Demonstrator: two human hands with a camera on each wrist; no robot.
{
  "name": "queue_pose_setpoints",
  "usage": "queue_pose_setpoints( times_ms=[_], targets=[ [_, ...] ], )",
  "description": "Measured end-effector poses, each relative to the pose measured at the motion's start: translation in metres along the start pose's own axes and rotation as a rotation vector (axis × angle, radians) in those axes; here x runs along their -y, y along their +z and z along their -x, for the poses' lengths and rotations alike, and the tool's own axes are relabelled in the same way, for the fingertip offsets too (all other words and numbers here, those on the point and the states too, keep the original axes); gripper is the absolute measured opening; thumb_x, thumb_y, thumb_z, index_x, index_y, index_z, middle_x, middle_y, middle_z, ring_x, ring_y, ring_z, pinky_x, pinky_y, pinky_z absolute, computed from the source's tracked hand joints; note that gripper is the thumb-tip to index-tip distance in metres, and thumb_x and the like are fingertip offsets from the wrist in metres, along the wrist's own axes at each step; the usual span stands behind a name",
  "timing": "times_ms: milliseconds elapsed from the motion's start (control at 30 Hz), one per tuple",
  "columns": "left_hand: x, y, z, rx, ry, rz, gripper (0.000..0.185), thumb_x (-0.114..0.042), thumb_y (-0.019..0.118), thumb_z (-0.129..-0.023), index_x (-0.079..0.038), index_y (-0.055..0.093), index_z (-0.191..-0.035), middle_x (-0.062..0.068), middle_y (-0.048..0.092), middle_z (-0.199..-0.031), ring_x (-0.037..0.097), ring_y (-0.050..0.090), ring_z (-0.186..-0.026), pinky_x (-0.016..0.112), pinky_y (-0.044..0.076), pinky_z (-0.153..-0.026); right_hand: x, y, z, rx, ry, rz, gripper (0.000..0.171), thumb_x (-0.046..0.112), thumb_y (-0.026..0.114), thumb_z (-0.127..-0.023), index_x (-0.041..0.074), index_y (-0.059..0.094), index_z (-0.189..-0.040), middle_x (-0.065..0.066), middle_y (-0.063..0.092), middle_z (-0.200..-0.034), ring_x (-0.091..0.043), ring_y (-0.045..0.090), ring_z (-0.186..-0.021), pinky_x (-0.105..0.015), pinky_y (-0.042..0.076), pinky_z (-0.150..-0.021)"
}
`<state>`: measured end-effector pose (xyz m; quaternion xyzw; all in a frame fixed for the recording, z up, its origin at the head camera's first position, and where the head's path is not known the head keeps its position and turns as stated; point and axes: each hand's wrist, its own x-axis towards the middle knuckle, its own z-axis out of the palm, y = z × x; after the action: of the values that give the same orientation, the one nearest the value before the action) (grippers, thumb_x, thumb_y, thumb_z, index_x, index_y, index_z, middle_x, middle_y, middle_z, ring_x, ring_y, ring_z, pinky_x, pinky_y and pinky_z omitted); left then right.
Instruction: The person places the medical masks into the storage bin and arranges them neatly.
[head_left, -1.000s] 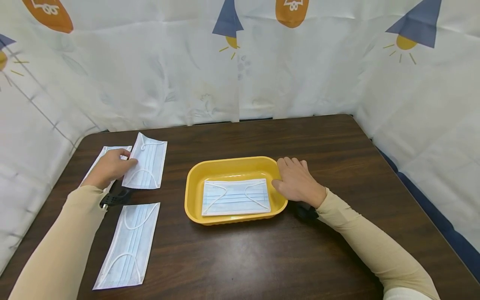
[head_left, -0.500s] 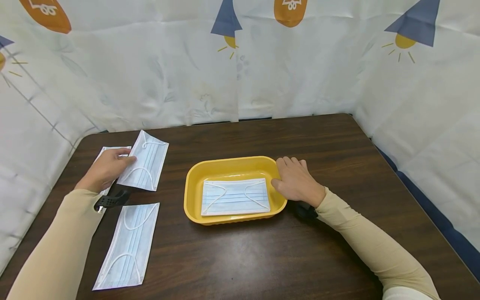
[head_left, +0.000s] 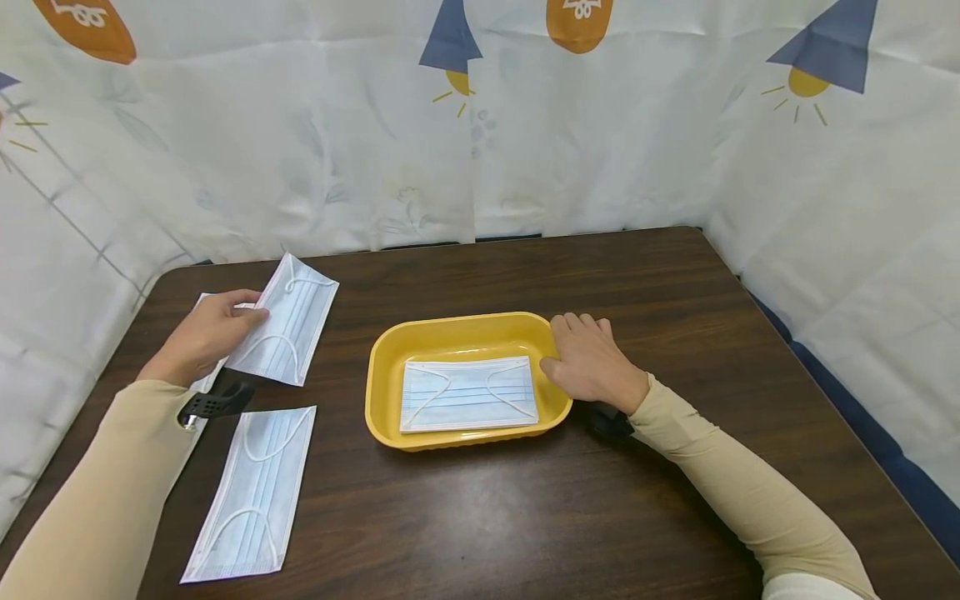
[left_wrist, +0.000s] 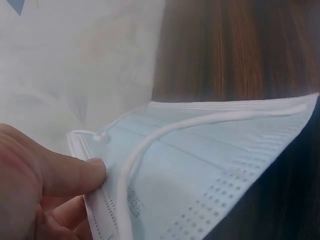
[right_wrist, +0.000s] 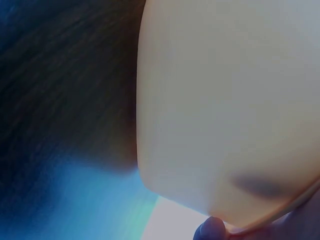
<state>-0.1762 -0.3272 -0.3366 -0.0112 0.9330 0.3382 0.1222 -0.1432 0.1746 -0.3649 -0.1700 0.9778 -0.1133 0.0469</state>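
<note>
My left hand point(head_left: 210, 333) pinches a light blue disposable face mask point(head_left: 288, 321) by its left edge, thumb on top. In the left wrist view that mask point(left_wrist: 185, 160) tilts up, its white ear loop lying across it. Under the left hand is another mask point(head_left: 207, 382), mostly hidden. A further mask point(head_left: 251, 492) lies flat nearer the front. My right hand point(head_left: 592, 358) grips the right rim of a yellow tray point(head_left: 384, 375); a mask point(head_left: 468, 396) lies crosswise inside. The tray's outer wall point(right_wrist: 225, 100) fills most of the right wrist view.
The dark wood table point(head_left: 465, 517) extends around the tray. White printed curtains point(head_left: 337, 125) hang behind it and at both sides. Dark blue cloth point(head_left: 862, 417) shows beyond the right table edge.
My left hand has drawn the pinched mask slightly up and leftward, its far corner rising and its near end swinging left. The right hand stays on the tray rim.
</note>
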Motion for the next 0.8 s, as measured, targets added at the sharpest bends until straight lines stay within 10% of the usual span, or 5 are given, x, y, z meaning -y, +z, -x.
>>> queue_pose_setpoints(
  times_ms=[800],
  targets=[
    [-0.051,-0.007,0.008,-0.009,0.122,-0.097,0.05,-0.027,0.041,-0.11,0.005,0.043,-0.148,0.038,0.059,-0.136,0.019,0.066,-0.094,0.029,0.053,-0.069,-0.001,-0.002,0.0,0.029,-0.004,0.007,0.032,0.031,0.052,-0.095,0.004,0.055,-0.111,-0.008,0.053,-0.093,-0.03,0.043,-0.088,-0.044,0.028,-0.083]
  ],
)
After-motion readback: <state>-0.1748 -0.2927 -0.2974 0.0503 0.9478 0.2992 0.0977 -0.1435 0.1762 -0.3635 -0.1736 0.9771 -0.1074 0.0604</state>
